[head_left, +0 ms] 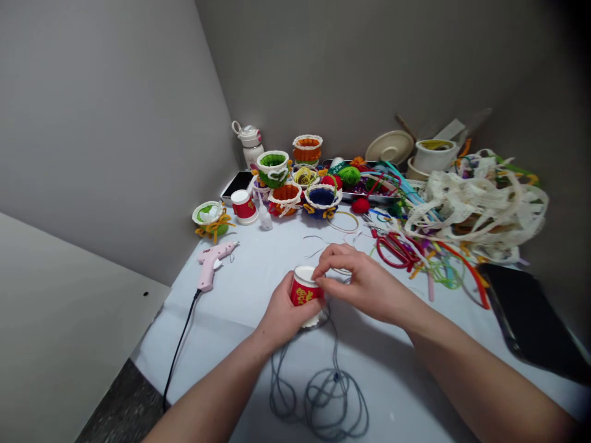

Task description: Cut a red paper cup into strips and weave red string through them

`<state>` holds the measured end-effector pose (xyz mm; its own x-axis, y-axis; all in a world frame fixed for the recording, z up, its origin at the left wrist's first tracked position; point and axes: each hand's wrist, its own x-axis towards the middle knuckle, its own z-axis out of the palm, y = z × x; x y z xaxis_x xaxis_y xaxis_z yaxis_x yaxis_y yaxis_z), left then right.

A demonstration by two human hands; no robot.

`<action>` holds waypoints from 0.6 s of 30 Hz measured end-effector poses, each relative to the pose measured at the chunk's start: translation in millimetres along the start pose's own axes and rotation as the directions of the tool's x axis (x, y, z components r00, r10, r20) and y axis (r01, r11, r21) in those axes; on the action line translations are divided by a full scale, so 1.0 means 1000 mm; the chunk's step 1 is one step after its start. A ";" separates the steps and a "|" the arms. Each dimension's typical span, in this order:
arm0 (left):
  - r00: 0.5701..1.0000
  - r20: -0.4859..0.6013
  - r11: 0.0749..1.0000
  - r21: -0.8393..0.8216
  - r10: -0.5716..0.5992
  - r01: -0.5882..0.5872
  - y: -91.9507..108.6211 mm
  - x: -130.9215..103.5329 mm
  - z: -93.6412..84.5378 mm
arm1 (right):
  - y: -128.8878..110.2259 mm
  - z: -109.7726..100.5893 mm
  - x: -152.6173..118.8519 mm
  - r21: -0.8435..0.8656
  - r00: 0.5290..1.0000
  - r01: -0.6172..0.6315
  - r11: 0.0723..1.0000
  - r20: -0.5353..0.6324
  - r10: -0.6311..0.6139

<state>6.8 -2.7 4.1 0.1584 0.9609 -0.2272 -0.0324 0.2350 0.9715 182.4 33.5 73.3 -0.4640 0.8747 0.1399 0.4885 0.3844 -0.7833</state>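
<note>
A red paper cup [302,288] with gold print and a white top stands near the middle of the white-covered table. My left hand [284,311] is wrapped round its left and front sides. At the cup's upper right edge, the thumb and fingers of my right hand [353,277] are pinched together; whatever is between them is too small to make out. Grey-blue yarn [335,394] runs from the cup's base and lies in loose loops in front of it.
On the left lies a pink glue gun [210,264] with a black cord. Decorated cups [322,200] and a white bottle [252,147] stand behind. Red-handled scissors [399,251], white lace [475,206] and a black phone [535,320] are on the right.
</note>
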 end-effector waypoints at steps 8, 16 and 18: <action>1.000 0.007 0.999 0.040 0.002 -0.003 -0.001 -0.001 0.000 | 0.002 0.003 0.001 -0.023 1.000 -0.010 1.000 0.029 0.010; 1.000 -0.002 0.999 0.047 -0.006 0.007 0.001 0.000 0.001 | 0.003 0.001 0.002 0.015 0.999 0.023 1.000 0.023 -0.023; 1.000 -0.002 0.999 0.054 -0.003 0.003 0.000 0.000 0.000 | 0.003 0.002 0.002 -0.001 1.000 0.018 1.000 0.020 -0.018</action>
<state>7.2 -2.8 4.4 0.1561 0.9605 -0.2304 0.0214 0.2299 0.9730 181.7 35.9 69.6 -0.4870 0.8618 0.1417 0.4807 0.4000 -0.7803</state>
